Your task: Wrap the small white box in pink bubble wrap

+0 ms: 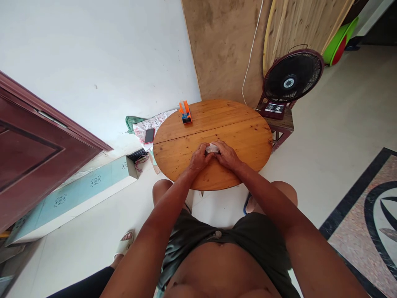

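Around the near middle of an oval wooden table (248,130), seen from the head camera, a seated person's two hands close in from either side on one small, pale, shiny object (212,148). The left hand (199,157) and right hand (228,156) are both clamped on it, fingertips nearly meeting; whether it rests on the wood or sits just above cannot be told. Handling appears under way, the object not yet released; how much is done or left does not show. Counting the rest: one orange-and-blue dispenser (185,111) towards the table's far edge, one phone (149,135) on printed sheeting (159,120) beyond its left side, and one fan (293,76) on one stool (281,124) at right.
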